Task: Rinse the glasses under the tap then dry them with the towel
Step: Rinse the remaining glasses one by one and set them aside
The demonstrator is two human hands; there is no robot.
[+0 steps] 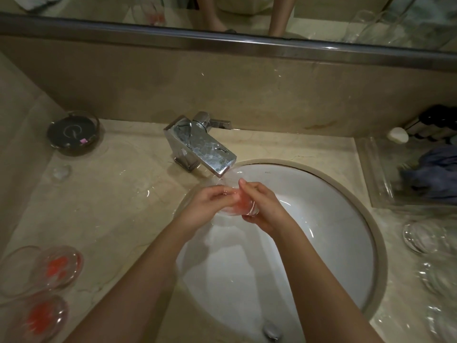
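Observation:
Both hands hold one clear glass with a red tint over the white sink, just under the spout of the chrome tap. My left hand grips the glass from the left. My right hand wraps round its right side and base, forefinger raised towards the spout. Two more glasses with red marks stand on the counter at the near left, beside a clear one. Clear glasses stand at the right. A blue towel lies in a clear tray.
A dark round dish sits at the back left of the beige counter. A white soap piece and dark bottles are at the back right. The sink drain is at the near edge. A mirror runs along the wall above.

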